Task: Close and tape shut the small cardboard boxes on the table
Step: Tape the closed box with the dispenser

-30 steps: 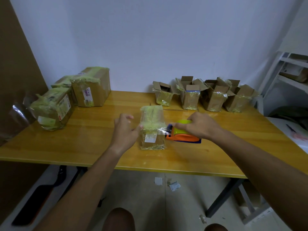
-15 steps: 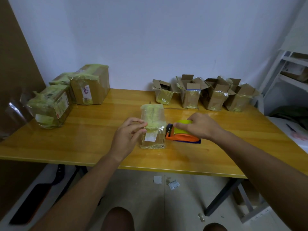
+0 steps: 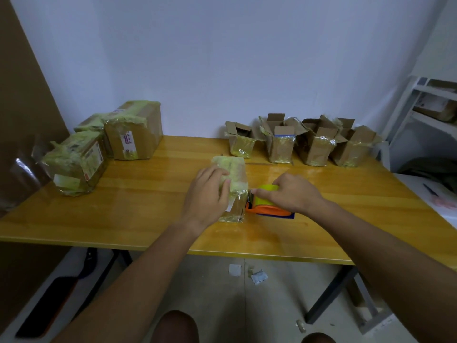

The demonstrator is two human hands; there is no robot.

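A small cardboard box (image 3: 235, 169), closed and wrapped in yellowish tape, stands in the middle of the wooden table (image 3: 138, 199). My left hand (image 3: 207, 194) lies over its top and left side, fingers pressing the tape down. My right hand (image 3: 289, 194) grips an orange tape dispenser (image 3: 269, 209) with a yellow-green roll, its blade end against the box's right side. Several small open boxes (image 3: 279, 142) with raised flaps line the back edge by the wall.
Three larger taped boxes (image 3: 133, 129) sit at the table's back left. A white shelf unit (image 3: 425, 107) stands at the right. Paper scraps (image 3: 258, 277) lie on the floor under the table's front edge.
My left hand has moved from the box's left side up onto its top and front. The right hand and dispenser have stayed against the box's right side.
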